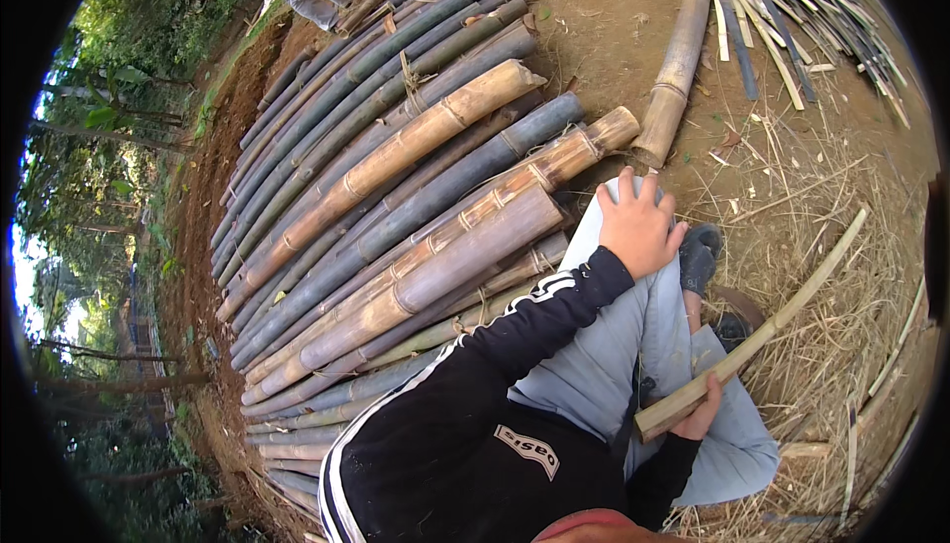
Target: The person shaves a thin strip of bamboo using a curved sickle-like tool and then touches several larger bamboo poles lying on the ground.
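Gripping split-bamboo slat [767,334]: right hand [704,410], near one end. Left hand [636,229] free, splayed on trousered knee [591,230], beside bamboo poles [376,177].

A long, pale bamboo strip [767,343] is gripped near its lower end by the bare right hand [704,410]; the left hand [636,229] is spread on a light-blue-trousered knee [588,236]. Thick brown and grey bamboo poles [381,216] are stacked at left; thin slats [831,3], at upper right.
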`<state>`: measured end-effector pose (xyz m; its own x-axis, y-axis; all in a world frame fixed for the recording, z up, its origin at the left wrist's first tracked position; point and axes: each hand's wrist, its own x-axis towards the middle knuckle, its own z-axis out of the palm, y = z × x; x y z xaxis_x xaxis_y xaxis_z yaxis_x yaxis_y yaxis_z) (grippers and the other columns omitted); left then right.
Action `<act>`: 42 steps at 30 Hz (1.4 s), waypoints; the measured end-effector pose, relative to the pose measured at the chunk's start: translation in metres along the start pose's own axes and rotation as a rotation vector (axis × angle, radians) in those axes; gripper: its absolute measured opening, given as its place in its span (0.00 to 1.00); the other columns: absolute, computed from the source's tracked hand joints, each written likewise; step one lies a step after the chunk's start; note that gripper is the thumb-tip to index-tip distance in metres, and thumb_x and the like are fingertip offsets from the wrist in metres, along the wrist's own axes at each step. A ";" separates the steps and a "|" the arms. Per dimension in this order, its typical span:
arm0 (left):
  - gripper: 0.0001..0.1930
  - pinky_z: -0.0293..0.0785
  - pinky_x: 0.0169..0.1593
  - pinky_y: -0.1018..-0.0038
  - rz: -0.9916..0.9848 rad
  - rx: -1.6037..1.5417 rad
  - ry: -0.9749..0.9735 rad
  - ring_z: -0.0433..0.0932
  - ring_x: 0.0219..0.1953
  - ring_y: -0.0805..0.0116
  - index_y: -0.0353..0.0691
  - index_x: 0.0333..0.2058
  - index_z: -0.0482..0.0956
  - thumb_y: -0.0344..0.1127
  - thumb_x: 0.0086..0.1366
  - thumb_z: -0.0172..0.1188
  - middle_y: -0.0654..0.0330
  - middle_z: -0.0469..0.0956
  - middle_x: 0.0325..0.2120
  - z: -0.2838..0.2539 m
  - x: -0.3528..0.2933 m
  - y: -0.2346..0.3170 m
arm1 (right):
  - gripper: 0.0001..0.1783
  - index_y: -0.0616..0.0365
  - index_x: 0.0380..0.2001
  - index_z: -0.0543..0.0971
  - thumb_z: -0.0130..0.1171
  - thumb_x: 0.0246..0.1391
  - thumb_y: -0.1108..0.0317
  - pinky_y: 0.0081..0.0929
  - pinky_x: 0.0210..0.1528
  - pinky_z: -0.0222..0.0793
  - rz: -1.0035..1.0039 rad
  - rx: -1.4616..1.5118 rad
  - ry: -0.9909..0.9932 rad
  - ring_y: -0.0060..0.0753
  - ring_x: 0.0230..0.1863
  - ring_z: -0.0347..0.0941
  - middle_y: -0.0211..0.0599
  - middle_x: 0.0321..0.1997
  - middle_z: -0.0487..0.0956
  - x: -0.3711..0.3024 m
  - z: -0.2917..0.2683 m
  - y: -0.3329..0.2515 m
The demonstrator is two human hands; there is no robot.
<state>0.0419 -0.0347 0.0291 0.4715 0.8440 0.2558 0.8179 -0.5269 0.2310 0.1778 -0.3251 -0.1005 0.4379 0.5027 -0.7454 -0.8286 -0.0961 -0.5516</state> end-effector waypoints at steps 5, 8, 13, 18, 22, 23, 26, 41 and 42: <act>0.22 0.56 0.51 0.40 -0.009 -0.019 -0.022 0.60 0.58 0.43 0.42 0.42 0.78 0.52 0.56 0.58 0.49 0.68 0.50 -0.004 0.000 -0.001 | 0.30 0.56 0.56 0.62 0.55 0.54 0.55 0.33 0.54 0.62 -0.008 0.018 -0.030 0.32 0.50 0.64 0.34 0.48 0.67 -0.004 0.005 -0.004; 0.22 0.55 0.52 0.39 -0.010 -0.010 -0.033 0.59 0.58 0.43 0.42 0.43 0.79 0.52 0.56 0.58 0.49 0.68 0.50 -0.005 -0.001 -0.002 | 0.30 0.56 0.56 0.62 0.56 0.54 0.54 0.33 0.52 0.63 0.003 0.007 -0.030 0.32 0.49 0.65 0.34 0.48 0.66 -0.003 0.006 -0.005; 0.22 0.55 0.52 0.39 -0.011 -0.020 -0.020 0.59 0.58 0.43 0.42 0.42 0.79 0.52 0.56 0.57 0.49 0.68 0.50 -0.004 -0.001 -0.001 | 0.31 0.55 0.54 0.64 0.56 0.54 0.48 0.36 0.52 0.65 -0.023 -0.068 0.007 0.35 0.49 0.66 0.36 0.47 0.68 0.000 0.002 -0.003; 0.21 0.54 0.52 0.39 -0.009 -0.031 -0.017 0.59 0.58 0.43 0.42 0.41 0.79 0.52 0.56 0.58 0.49 0.68 0.50 -0.005 -0.002 -0.001 | 0.33 0.57 0.56 0.63 0.56 0.54 0.49 0.36 0.54 0.64 -0.042 -0.065 -0.037 0.36 0.51 0.65 0.37 0.49 0.68 -0.002 0.003 -0.004; 0.21 0.55 0.52 0.39 -0.003 -0.025 -0.014 0.59 0.59 0.44 0.42 0.41 0.79 0.52 0.56 0.58 0.49 0.68 0.50 -0.006 -0.001 -0.001 | 0.30 0.56 0.55 0.63 0.58 0.53 0.54 0.33 0.50 0.65 -0.028 -0.013 -0.008 0.31 0.47 0.65 0.32 0.46 0.66 -0.007 0.010 -0.007; 0.21 0.55 0.51 0.39 -0.005 -0.027 -0.016 0.59 0.59 0.44 0.42 0.41 0.79 0.52 0.56 0.58 0.50 0.68 0.50 -0.006 -0.001 -0.001 | 0.30 0.56 0.55 0.63 0.58 0.53 0.54 0.33 0.50 0.65 -0.025 -0.020 -0.017 0.31 0.47 0.65 0.32 0.46 0.66 -0.008 0.012 -0.007; 0.21 0.56 0.51 0.39 0.000 -0.029 -0.014 0.59 0.58 0.44 0.42 0.41 0.79 0.52 0.56 0.58 0.50 0.68 0.50 -0.007 -0.001 0.000 | 0.30 0.56 0.55 0.63 0.58 0.53 0.55 0.32 0.50 0.64 -0.042 -0.021 -0.034 0.31 0.47 0.65 0.32 0.46 0.66 -0.009 0.014 -0.008; 0.21 0.56 0.51 0.39 0.003 -0.020 -0.014 0.60 0.58 0.43 0.42 0.40 0.79 0.52 0.56 0.58 0.50 0.68 0.49 -0.005 -0.001 -0.001 | 0.33 0.58 0.57 0.62 0.59 0.53 0.55 0.33 0.52 0.63 -0.043 -0.003 -0.045 0.33 0.49 0.64 0.35 0.48 0.66 -0.005 0.009 -0.005; 0.21 0.56 0.51 0.39 -0.005 -0.017 -0.021 0.60 0.58 0.43 0.42 0.40 0.79 0.52 0.56 0.58 0.50 0.68 0.49 -0.005 -0.001 -0.001 | 0.33 0.58 0.57 0.62 0.59 0.53 0.55 0.33 0.52 0.63 -0.041 -0.004 -0.042 0.32 0.49 0.64 0.35 0.48 0.66 -0.006 0.009 -0.006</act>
<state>0.0388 -0.0356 0.0330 0.4745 0.8482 0.2353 0.8145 -0.5245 0.2482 0.1769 -0.3196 -0.0899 0.4565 0.5415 -0.7060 -0.8089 -0.0779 -0.5828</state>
